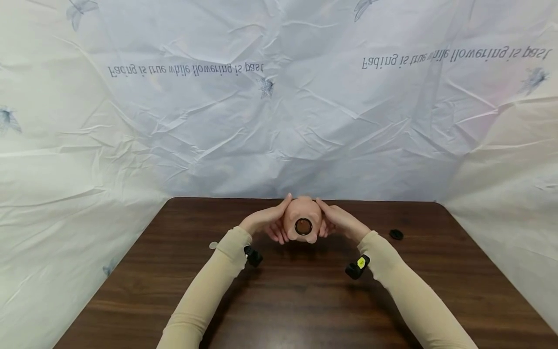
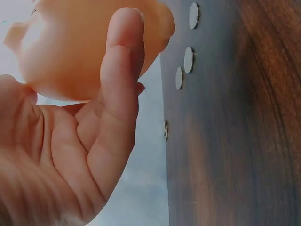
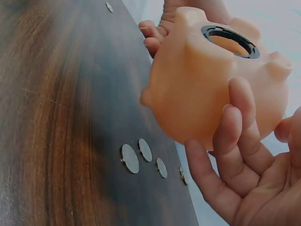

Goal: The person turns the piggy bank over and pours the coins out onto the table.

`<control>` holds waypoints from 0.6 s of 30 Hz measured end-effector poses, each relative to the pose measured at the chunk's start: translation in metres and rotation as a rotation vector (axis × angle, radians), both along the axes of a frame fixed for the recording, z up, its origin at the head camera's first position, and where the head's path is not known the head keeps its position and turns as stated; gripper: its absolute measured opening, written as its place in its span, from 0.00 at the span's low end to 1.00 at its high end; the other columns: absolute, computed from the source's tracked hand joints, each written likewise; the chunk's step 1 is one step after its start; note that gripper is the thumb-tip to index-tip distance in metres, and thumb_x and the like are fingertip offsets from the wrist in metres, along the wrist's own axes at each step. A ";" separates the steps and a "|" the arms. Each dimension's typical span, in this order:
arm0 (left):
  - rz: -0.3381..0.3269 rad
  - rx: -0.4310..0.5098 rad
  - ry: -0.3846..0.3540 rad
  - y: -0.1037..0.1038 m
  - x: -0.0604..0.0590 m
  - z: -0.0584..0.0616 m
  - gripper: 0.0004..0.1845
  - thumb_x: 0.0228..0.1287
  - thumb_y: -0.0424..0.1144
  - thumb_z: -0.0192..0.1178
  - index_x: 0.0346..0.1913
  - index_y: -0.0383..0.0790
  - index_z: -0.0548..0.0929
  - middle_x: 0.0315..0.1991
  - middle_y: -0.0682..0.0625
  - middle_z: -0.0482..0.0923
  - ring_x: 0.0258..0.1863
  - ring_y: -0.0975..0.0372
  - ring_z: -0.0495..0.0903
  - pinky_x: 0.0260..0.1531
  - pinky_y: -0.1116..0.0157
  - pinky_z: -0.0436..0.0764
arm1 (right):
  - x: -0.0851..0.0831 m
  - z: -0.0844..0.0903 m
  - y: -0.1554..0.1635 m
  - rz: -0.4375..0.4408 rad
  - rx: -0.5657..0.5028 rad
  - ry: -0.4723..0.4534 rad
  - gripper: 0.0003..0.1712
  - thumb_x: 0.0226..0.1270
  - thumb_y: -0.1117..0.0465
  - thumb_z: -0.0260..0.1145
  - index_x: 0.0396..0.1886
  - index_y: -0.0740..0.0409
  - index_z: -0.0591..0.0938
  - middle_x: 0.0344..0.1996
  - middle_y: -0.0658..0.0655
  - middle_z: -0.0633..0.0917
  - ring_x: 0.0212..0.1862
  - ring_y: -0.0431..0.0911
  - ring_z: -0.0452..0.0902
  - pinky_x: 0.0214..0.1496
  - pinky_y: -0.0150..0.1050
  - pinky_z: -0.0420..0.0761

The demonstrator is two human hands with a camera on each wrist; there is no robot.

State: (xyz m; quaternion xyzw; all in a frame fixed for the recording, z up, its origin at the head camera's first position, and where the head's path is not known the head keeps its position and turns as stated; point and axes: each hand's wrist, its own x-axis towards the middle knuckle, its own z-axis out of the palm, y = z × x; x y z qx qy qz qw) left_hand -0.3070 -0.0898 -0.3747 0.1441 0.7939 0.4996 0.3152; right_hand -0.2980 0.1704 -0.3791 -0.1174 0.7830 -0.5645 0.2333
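Your L hand (image 1: 271,224) & R hand (image 1: 344,223) grip the round peach plastic piggy bank (image 1: 304,208) at 9 & 3 o'clock, prob. for balance, black-rimmed hole (image 1: 303,226) facing you.

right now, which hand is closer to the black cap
Right: the right hand holds the piggy bank, left of the black cap; the left hand holds the bank's other side, farther left.

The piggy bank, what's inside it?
Through the hole in the piggy bank, only some inner wall shows. Its sides cover the rest, so I can't tell whether anything's in there.
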 end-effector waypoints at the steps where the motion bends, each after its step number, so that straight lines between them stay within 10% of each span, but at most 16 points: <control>1: 0.003 0.003 0.000 0.001 -0.001 0.000 0.58 0.59 0.85 0.31 0.38 0.31 0.89 0.28 0.35 0.86 0.22 0.50 0.85 0.37 0.45 0.87 | 0.000 0.000 0.000 -0.005 0.001 0.003 0.45 0.81 0.33 0.38 0.31 0.62 0.87 0.12 0.51 0.81 0.19 0.44 0.78 0.42 0.55 0.84; 6: 0.055 0.117 0.096 0.005 -0.005 0.016 0.46 0.68 0.77 0.36 0.59 0.40 0.82 0.39 0.37 0.86 0.28 0.53 0.84 0.41 0.48 0.85 | 0.007 0.013 -0.003 -0.104 0.009 0.222 0.42 0.78 0.30 0.39 0.55 0.61 0.81 0.27 0.60 0.87 0.30 0.53 0.83 0.45 0.58 0.83; 13: 0.071 0.314 0.770 0.003 0.006 0.072 0.41 0.70 0.69 0.53 0.80 0.61 0.55 0.70 0.45 0.69 0.64 0.55 0.74 0.61 0.54 0.76 | 0.026 0.051 -0.006 -0.178 -0.008 0.972 0.34 0.84 0.43 0.43 0.82 0.47 0.52 0.52 0.68 0.83 0.48 0.63 0.83 0.51 0.58 0.82; 18: 0.123 0.243 0.641 -0.001 0.000 0.047 0.35 0.72 0.64 0.55 0.77 0.70 0.56 0.70 0.44 0.69 0.62 0.55 0.76 0.59 0.52 0.79 | 0.019 0.041 -0.006 -0.120 0.099 0.768 0.35 0.84 0.42 0.41 0.83 0.44 0.49 0.46 0.64 0.86 0.42 0.55 0.84 0.47 0.53 0.83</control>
